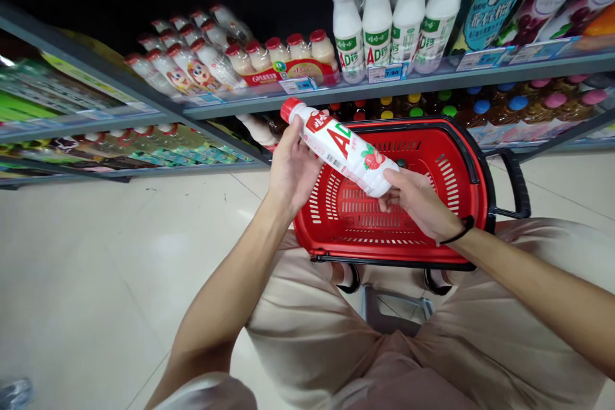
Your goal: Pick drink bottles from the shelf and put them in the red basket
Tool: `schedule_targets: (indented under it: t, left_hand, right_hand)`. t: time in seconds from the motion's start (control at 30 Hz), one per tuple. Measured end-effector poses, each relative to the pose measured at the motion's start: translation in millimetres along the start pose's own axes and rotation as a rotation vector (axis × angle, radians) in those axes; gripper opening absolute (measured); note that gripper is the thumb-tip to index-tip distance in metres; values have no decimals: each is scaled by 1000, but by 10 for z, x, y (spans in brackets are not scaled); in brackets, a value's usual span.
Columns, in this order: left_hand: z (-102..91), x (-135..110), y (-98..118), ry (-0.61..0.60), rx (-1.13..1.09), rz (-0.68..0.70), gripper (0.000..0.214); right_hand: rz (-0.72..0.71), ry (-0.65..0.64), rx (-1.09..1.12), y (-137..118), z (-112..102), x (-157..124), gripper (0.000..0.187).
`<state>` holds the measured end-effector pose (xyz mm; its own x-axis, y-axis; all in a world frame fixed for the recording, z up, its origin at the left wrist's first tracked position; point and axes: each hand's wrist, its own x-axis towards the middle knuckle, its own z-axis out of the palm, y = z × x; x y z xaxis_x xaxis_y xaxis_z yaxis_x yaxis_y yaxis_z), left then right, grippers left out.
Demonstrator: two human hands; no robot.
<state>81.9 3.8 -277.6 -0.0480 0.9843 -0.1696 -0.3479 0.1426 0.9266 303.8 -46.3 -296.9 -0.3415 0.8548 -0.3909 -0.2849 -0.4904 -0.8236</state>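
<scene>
Both hands hold a white drink bottle (pixel 343 147) with a red cap, red lettering and a strawberry picture, lying tilted above a red shopping basket (pixel 461 166). My left hand (pixel 291 166) grips the bottle near its capped end, fingers wrapped behind it. My right hand (pixel 418 202), with a black band at the wrist, supports the bottle's bottom end. The basket rests on my knees and shows nothing inside.
Grey shop shelves (pixel 336 93) run ahead, stocked with red-capped milk-drink packs (pixel 283 57), white bottles with green labels (pixel 384 19) and dark bottles with coloured caps (pixel 509 106). More goods fill the shelves at left (pixel 96 115). Pale tiled floor (pixel 96 269) lies to my left.
</scene>
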Motion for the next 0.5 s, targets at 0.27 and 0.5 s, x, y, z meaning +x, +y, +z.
schedule_targets:
  t: [0.27,0.5]
  left_hand:
    - [-84,19,-43,41,45,86,51]
    - [-55,11,-1,45,49,90,44]
  right_hand:
    - [55,-68,162,30,47,-5,52]
    - [-105,-75,-30,59,66,-37,57]
